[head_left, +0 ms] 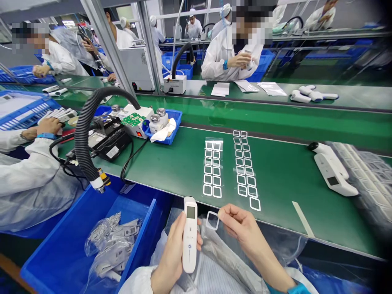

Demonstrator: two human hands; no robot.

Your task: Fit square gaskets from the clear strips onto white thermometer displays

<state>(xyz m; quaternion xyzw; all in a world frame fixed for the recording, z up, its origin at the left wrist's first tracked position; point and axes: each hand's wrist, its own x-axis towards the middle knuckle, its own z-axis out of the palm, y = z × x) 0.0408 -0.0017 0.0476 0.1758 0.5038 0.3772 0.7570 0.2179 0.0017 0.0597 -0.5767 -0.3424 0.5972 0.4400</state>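
Observation:
A white infrared thermometer with a small grey screen stands nearly upright in my left hand, whose fingers wrap round its body. My right hand pinches a clear square screen cover with a white border by its right edge. The cover is a little to the right of the thermometer, apart from it. On the green bench in front lie two sheets of similar square covers, a left sheet and a right sheet.
More white thermometers lie at the right, beside a stack of clear trays. A tape strip sticks near the bench edge. At the lower left is a blue bin with bagged parts. A black fume hose arches over it. Co-workers sit around.

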